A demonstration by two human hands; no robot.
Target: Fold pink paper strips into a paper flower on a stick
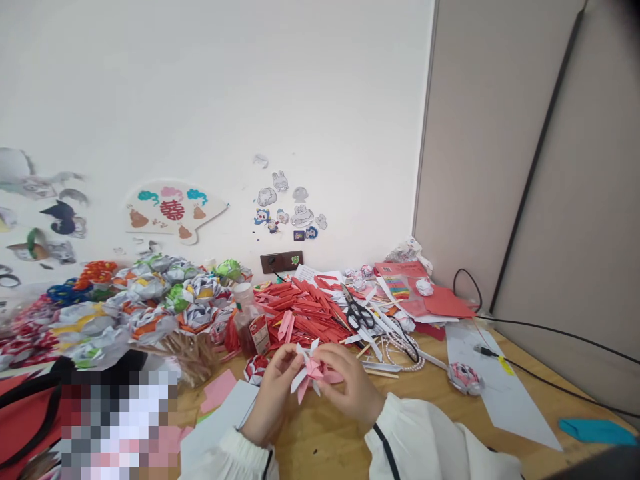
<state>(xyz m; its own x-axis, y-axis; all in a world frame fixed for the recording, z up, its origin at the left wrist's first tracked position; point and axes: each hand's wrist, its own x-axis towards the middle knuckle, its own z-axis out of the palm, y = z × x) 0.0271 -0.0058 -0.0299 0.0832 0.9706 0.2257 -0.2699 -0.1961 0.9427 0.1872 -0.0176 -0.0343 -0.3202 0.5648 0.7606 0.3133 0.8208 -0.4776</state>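
Between my two hands is a folded paper flower (314, 369) in pink and white, its pointed strips fanning outward. My left hand (276, 387) pinches its left side with thumb and fingers. On the other side, my right hand (354, 387) grips the pink folds near the centre. Just behind my left hand, a red and white paper ball (256, 369) rests on the table, partly covered. A large heap of folded red paper strips (305, 310) spreads beyond both hands. Black-handled scissors (359, 315) lie at the heap's right edge.
Bunched paper flowers on sticks (190, 350) crowd the left. A capped bottle (244, 320) stands beside the red heap. To the right lie a pearl string (413, 363), a pink-white paper flower (465, 377), a white sheet (500, 393) and a black cable (540, 381). A wall backs the table.
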